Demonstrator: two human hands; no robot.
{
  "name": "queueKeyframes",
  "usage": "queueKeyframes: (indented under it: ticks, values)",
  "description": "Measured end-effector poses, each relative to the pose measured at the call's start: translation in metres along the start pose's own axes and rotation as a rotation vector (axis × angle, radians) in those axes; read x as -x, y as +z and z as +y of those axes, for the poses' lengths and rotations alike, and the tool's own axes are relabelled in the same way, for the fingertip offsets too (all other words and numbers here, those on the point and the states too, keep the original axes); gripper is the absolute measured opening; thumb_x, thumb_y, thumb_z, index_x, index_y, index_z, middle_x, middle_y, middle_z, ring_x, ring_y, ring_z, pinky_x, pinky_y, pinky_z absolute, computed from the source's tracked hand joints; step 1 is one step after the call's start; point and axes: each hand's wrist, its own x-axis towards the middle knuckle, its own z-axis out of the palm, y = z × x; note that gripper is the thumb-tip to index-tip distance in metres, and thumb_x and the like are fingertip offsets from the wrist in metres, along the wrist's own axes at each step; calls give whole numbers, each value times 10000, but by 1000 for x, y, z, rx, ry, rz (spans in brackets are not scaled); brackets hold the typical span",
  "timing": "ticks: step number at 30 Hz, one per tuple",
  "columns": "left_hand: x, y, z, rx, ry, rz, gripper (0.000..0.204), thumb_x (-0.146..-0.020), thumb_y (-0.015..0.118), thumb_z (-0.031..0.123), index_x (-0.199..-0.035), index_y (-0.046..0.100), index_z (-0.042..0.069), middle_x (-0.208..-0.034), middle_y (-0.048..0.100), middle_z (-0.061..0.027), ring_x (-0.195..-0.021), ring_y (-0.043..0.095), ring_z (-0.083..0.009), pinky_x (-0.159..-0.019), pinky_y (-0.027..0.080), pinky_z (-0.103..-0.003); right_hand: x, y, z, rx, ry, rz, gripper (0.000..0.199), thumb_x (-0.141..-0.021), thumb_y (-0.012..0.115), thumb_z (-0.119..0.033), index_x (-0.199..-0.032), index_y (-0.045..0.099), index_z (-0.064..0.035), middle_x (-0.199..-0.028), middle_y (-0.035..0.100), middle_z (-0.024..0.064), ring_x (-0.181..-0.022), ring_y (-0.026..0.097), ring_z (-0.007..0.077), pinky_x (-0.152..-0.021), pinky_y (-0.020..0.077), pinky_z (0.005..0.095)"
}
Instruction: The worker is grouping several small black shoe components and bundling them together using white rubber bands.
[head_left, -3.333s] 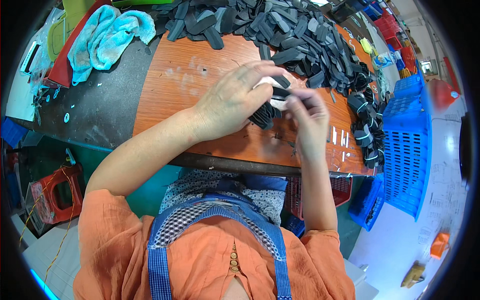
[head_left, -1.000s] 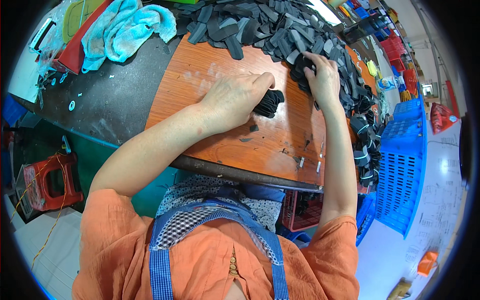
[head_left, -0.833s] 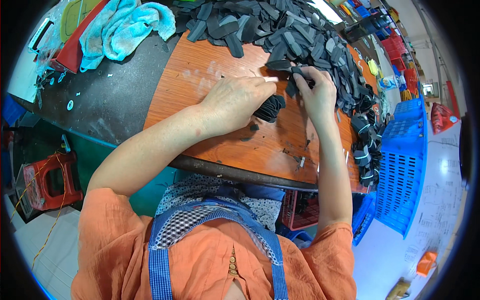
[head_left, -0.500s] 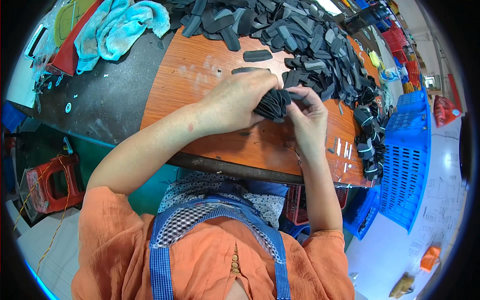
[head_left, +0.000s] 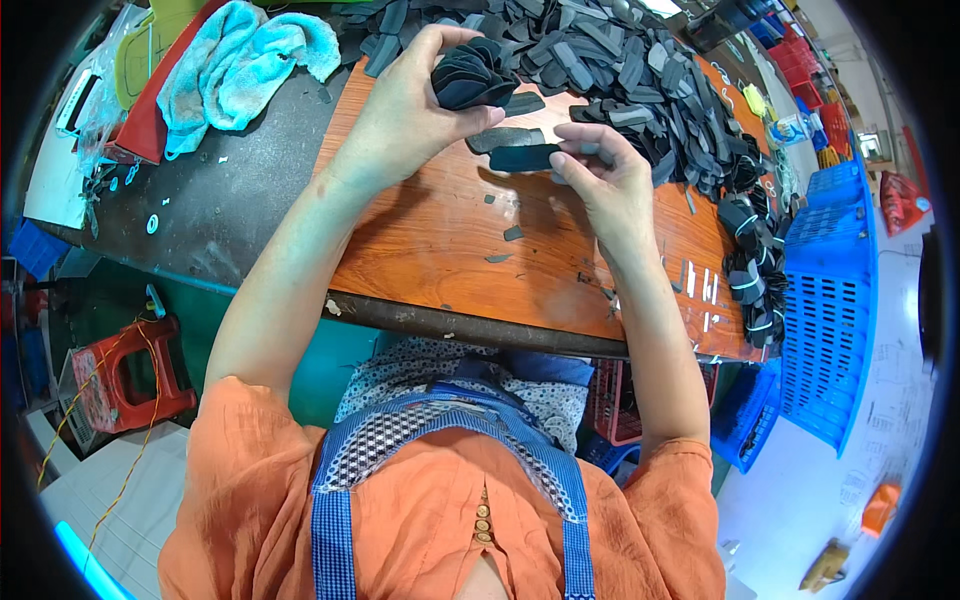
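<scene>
My left hand point(head_left: 425, 105) grips a thick bundle of dark strips point(head_left: 472, 75), their edges fanned toward the right. Between the thumb and fingers of my right hand point(head_left: 607, 175) is a single black strip point(head_left: 525, 158), flat with rounded ends, held a little above the wooden board. The two hands are apart. Just behind that strip, a loose grey strip point(head_left: 490, 140) lies on the board, and another loose strip point(head_left: 524, 103) lies beyond it, close to the bundle.
A large heap of dark strips point(head_left: 620, 75) covers the far side of the orange-brown board point(head_left: 420, 250). Tied bundles point(head_left: 752, 275) line its right edge, beside a blue crate point(head_left: 825, 320). A light-blue towel point(head_left: 250, 65) lies at far left; a red stool point(head_left: 130, 375) stands below.
My left hand has moved up and left with the bundle, away from my right hand. My right hand now holds one strip out separately. Small scraps on the board have come into sight.
</scene>
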Motion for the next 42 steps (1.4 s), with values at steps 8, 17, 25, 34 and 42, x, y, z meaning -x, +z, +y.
queueKeyframes:
  ticks: [8,17,25,34,42]
  values:
    - [-2,-6,-11,-305,-113,-97,335,-863,821,88,-1137,634,40,-1013,726,-45,-944,685,-108,-814,550,-261,-26,12,-9,777,-197,-156,304,-851,768,-104,-1153,737,-91,-1001,686,93,-911,694,239,-846,555,396]
    - [10,5,-10,-731,187,-326,454,-744,825,78,-1148,622,40,-1268,610,-105,-1284,528,-311,-1060,464,-431,-34,10,-11,843,-50,-274,254,-830,781,-122,-1077,730,-86,-999,700,120,-958,699,286,-872,545,414]
    - [11,15,6,-847,-29,-382,430,-737,838,98,-1081,582,65,-1034,703,-151,-1035,671,-384,-815,528,-493,-60,5,-2,574,-295,-178,263,-865,732,-99,-1127,736,-81,-987,738,110,-893,709,247,-817,555,363]
    - [2,1,-3,-478,-37,-156,428,-776,826,57,-1144,607,48,-986,721,-150,-965,717,-332,-817,554,-377,-62,-15,-1,634,-126,-42,232,-865,772,-139,-1043,703,-6,-882,736,114,-809,711,198,-730,554,336]
    - [22,31,2,-640,566,-232,345,-693,820,93,-955,597,68,-955,697,-90,-951,701,-310,-854,557,-444,37,10,-7,307,25,-50,229,-819,735,39,-1039,696,-13,-853,735,53,-741,651,78,-695,528,257]
